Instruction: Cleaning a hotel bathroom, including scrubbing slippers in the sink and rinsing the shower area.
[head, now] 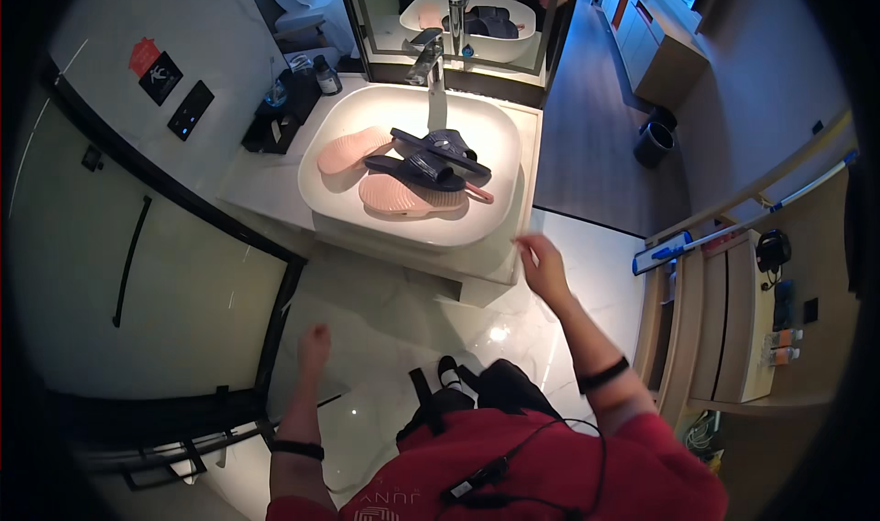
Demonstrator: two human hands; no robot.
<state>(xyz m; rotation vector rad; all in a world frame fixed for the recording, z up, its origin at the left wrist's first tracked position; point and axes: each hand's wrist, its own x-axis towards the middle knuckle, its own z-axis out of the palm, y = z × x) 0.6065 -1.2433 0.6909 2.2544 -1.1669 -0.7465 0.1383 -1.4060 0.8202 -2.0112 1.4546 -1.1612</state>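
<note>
My right hand (543,263) hovers by the front right corner of the counter, its fingers bent and nothing visible in them. Lower and to the left, my left hand (316,346) hangs over the floor, curled and with nothing seen in it. Before me a white washbasin (320,208) holds slippers. A pair of pink slippers lies sole up, one at the left (352,151) and one in front (405,196). Two dark slippers, one nearer (416,170) and one behind (447,151), rest partly over them. A pink handle (480,192) sticks out at the right; its other end is hidden.
A chrome faucet (430,60) stands behind the basin, below a mirror (405,9). On the counter's left are a black tissue box (269,132) and a dark bottle (327,75). A flat mop (663,253) leans at the right. A glass door (172,267) borders the left.
</note>
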